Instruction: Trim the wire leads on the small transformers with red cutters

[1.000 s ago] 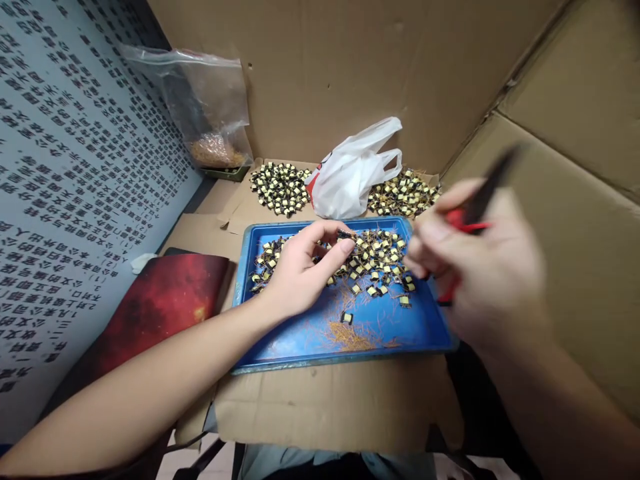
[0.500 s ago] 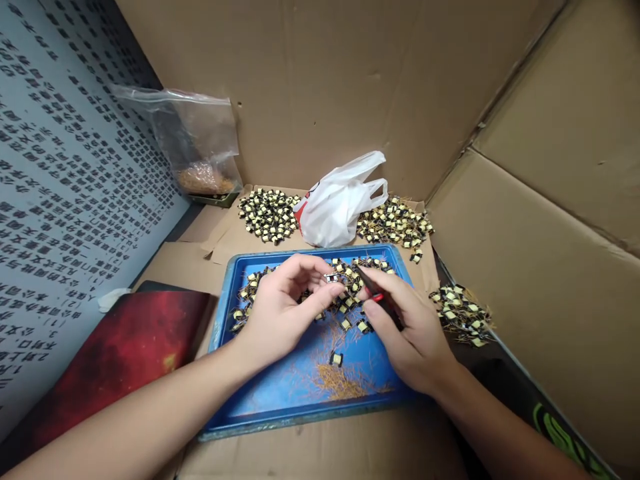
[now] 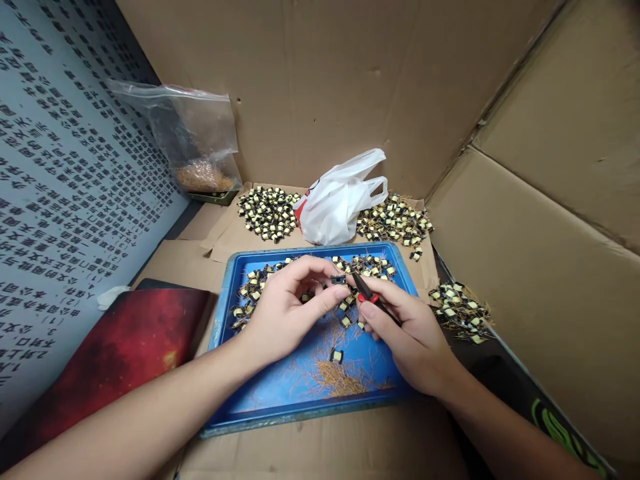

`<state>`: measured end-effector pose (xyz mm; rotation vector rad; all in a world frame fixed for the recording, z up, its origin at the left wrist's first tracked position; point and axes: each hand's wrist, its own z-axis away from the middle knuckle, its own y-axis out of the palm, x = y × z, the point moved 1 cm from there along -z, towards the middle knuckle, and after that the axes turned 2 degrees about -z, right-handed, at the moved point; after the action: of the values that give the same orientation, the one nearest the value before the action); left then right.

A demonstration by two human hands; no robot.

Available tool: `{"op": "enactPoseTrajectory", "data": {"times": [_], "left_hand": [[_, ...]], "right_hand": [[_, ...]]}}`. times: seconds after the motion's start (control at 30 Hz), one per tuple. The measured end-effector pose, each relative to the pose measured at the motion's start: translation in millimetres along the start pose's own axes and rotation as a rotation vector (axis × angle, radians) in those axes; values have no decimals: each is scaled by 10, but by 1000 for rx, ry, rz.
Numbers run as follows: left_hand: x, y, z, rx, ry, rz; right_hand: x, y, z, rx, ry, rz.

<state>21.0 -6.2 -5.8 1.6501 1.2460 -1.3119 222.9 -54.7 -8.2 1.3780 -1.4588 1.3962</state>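
My left hand [image 3: 293, 310] is above the blue tray [image 3: 260, 415], pinching a small black transformer coil [image 3: 339, 279] between thumb and fingertips. In my right hand [image 3: 413, 333] are wire cutters [image 3: 370, 298] with dark jaws and red on the handle. Their tip points up and left, close to the held coil; whether they touch cannot be seen. Behind and below the hands, many coils with yellow tape [image 3: 255, 283] and thin copper-coloured wires lie in the tray. A single coil [image 3: 337, 357] sits near a heap of wire clippings [image 3: 345, 380].
A white plastic bag [image 3: 333, 207] stands behind the tray between two coil piles [image 3: 270, 215]. Another pile [image 3: 460, 310] lies to the right. A clear zip bag [image 3: 205, 143] leans at the back left. Cardboard walls [image 3: 350, 80] enclose the work area; a red-patterned mat [image 3: 130, 360] lies left.
The cutters have turned to show more of their jaws and red handle, and sit closer to the coil. The coil in my left hand has tilted and shifted slightly right.
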Motion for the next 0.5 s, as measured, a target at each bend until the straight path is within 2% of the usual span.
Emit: {"op": "enactPoseTrajectory", "data": {"times": [0.1,0.27,0.5], "left_hand": [[3,-7,-1,-9,-10,4],[-36,4,13,-42,53,-13],[-130,-11,70,-72,303,-315]], "right_hand": [[11,-10,-9,-12,-35,89],[30,-15,-14,-11,-90,165],[-1,15,-4,-53,-211,293]]}}
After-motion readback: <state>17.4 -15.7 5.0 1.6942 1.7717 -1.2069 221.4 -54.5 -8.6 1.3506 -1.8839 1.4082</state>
